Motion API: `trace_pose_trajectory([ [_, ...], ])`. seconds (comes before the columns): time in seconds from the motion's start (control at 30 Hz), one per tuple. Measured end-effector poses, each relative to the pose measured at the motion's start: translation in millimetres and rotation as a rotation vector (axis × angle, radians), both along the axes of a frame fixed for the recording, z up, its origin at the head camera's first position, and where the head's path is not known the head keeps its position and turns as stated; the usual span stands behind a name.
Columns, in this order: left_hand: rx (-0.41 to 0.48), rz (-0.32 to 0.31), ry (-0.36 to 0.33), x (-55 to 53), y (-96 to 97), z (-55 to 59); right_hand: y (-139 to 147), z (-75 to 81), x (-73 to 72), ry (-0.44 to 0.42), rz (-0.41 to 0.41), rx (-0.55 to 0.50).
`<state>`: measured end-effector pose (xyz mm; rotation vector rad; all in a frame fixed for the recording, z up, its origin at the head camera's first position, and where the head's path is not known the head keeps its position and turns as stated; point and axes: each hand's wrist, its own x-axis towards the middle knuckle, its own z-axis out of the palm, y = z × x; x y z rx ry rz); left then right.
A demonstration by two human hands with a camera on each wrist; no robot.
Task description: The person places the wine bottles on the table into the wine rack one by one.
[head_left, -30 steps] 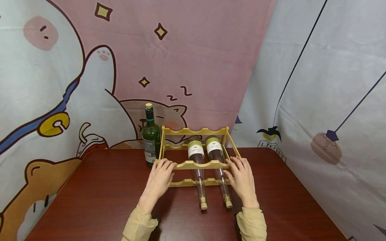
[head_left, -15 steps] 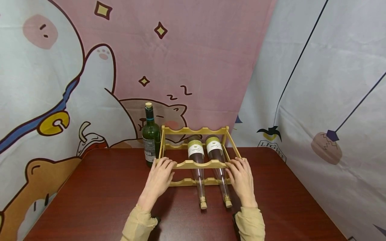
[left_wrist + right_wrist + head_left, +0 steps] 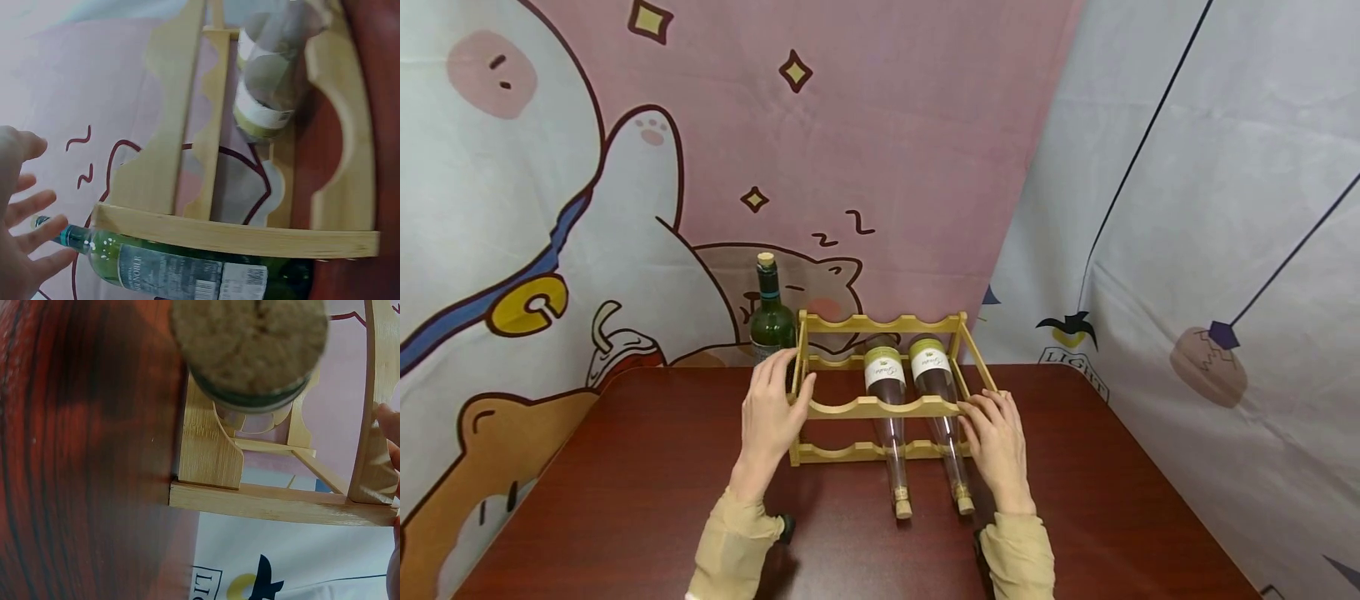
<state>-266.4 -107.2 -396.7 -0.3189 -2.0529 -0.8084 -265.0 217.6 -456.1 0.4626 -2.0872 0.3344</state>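
Note:
A light wooden wine rack [image 3: 867, 408] stands on the table. Two clear-glass wine bottles with green-and-white labels lie in its lower tier: one bottle [image 3: 885, 383] near the middle, the other bottle [image 3: 934, 375] to its right, corked necks toward me. My left hand [image 3: 772, 412] is raised beside the rack's left front corner, its fingers extended and spread in the left wrist view. Behind that hand a corked green wine bottle [image 3: 772, 327] stands upright, its lower part covered. My right hand [image 3: 998, 442] grips the top rail at the right front corner; in the right wrist view, only its fingers [image 3: 390, 430] show.
The dark red-brown table [image 3: 647, 492] reaches back to a printed cartoon cloth [image 3: 910, 167]. The bottle corks [image 3: 903, 508] jut out past the rack's front; one cork [image 3: 250, 344] fills the top of the right wrist view.
My left hand has let go of the rack's left front corner and moved up and left toward the green bottle. The right hand stays on the rack.

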Motion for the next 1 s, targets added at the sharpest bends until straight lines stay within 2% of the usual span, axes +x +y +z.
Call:
trace_pose_trajectory([
  [0.23,0.172,0.04,-0.09,-24.1,-13.3,24.7,-2,-2.4,-2.5,0.02,-0.009,-0.038],
  [0.47,0.197,0.079,-0.191,-52.5,-27.9,40.7,-3,-5.4,-3.8,0.019,-0.017,-0.073],
  [0.7,0.178,0.081,-0.269,-73.8,-39.6,42.5,-4,-5.1,-3.6,0.007,-0.017,-0.085],
  [1.0,0.289,0.02,-0.35,-96.0,-42.9,40.1,-3,-7.9,-5.5,0.019,-0.009,-0.107],
])
